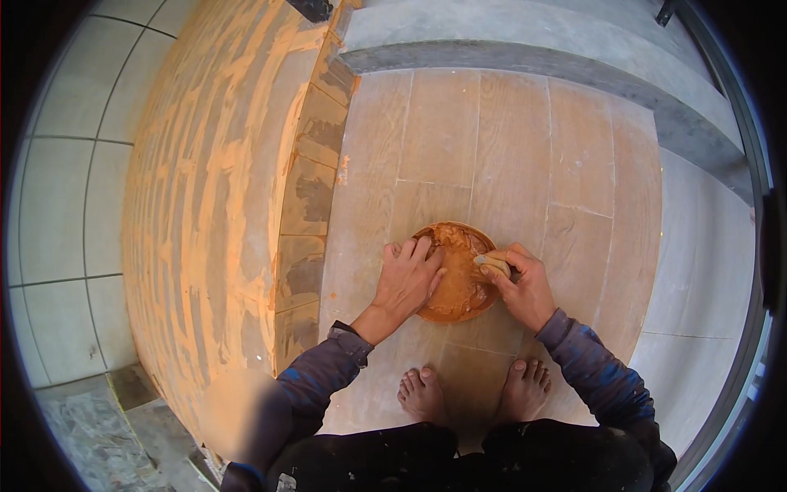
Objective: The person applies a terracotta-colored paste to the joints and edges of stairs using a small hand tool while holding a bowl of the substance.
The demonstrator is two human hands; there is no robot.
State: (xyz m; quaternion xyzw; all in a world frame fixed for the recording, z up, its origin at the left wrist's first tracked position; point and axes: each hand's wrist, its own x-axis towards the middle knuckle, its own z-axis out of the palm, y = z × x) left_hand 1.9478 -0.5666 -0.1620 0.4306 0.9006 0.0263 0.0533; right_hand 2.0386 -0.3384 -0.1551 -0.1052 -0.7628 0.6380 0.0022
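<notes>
A round orange-brown bowl (452,317) stands on the wood-look floor in front of my bare feet. Thick, wet orange-brown paste (456,283) fills it, smeared up the sides. My left hand (406,277) is curled over the bowl's left rim, with fingertips reaching just inside. At the right rim, my right hand (525,287) pinches a small tan hand tool (495,265) with a pale grey tip. Its lower part is hidden by the fingers, so its exact kind does not show.
To the left lies a raised surface (205,189) streaked with orange paste, edged by tiles (302,197). Pale large tiles (61,213) lie beyond it. A grey step (525,49) crosses the far side. A dark metal frame (754,238) runs along the right.
</notes>
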